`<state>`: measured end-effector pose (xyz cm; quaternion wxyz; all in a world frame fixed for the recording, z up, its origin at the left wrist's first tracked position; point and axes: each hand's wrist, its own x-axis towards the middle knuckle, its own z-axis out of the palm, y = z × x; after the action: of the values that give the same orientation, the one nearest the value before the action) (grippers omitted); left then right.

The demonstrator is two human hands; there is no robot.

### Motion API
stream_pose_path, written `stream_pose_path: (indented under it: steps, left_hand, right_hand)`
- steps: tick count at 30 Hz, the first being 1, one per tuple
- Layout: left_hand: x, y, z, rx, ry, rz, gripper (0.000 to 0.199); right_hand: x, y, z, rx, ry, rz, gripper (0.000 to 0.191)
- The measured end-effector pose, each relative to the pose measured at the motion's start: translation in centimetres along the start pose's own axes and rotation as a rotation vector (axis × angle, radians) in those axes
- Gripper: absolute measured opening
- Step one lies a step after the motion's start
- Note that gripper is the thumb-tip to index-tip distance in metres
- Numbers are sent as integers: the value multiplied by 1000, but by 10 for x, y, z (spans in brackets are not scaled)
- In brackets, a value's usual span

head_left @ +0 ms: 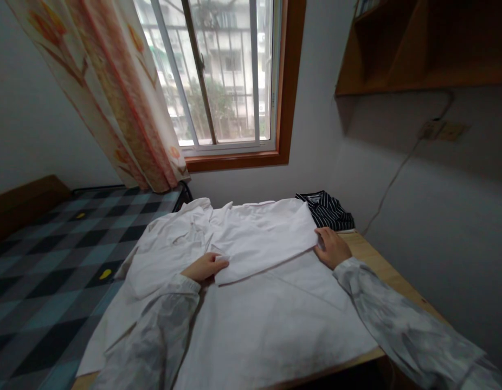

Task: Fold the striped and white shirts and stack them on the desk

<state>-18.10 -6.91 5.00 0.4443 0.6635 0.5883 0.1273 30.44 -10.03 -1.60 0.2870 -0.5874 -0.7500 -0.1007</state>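
White fabric lies right in front of you: the folded white flap (pixel 267 233) spans the gap between your two hands, on top of a wider white cloth (pixel 283 325) spread over the wooden tabletop (pixel 371 252). The flap's long axis runs from side to side, and its near edge slants, the left end close to your body and the right end farther off, toward the window wall. Your left hand (pixel 205 267) is at the near-left corner, thumb on top and clamped on the fabric, so the flap extends to its right and away from you. Your right hand (pixel 333 248) is at the opposite end, fingertips and thumb touching the right edge, with the flap off to its left; you can't tell from here whether that grip is closed. Neither hand is nearer, since both touch the fabric. Rumpled white fabric (pixel 169 260) lies beyond your left wrist, and a black-and-white striped garment (pixel 332 211) sits just past your right hand, at the tabletop's far end.
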Motion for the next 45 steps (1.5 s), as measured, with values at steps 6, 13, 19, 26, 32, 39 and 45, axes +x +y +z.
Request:
stream_pose_path:
  steps: [6, 13, 19, 26, 32, 39, 45]
  left_hand:
    - [-17, 9, -21, 353, -166, 19, 28]
    - [-7, 18, -9, 511, 68, 108, 41]
    - [9, 18, 15, 562, 224, 155, 30]
    - [12, -3, 2, 443, 194, 231, 29]
    - [13, -5, -2, 476, 105, 197, 30]
    - [9, -7, -6, 424, 59, 149, 31]
    - [2, -7, -9, 446, 33, 132, 34]
  right_hand:
    - [5, 2, 13, -4, -53, 216, 44]
    - [11, 5, 20, -62, 5, 262, 33]
    - [17, 2, 24, 19, 44, 285, 23]
    - [17, 6, 13, 137, -78, 513, 35]
    - [14, 10, 14, 46, -21, 268, 35]
    - [25, 4, 10, 75, 39, 197, 25]
    - [16, 14, 12, 113, -25, 538, 32]
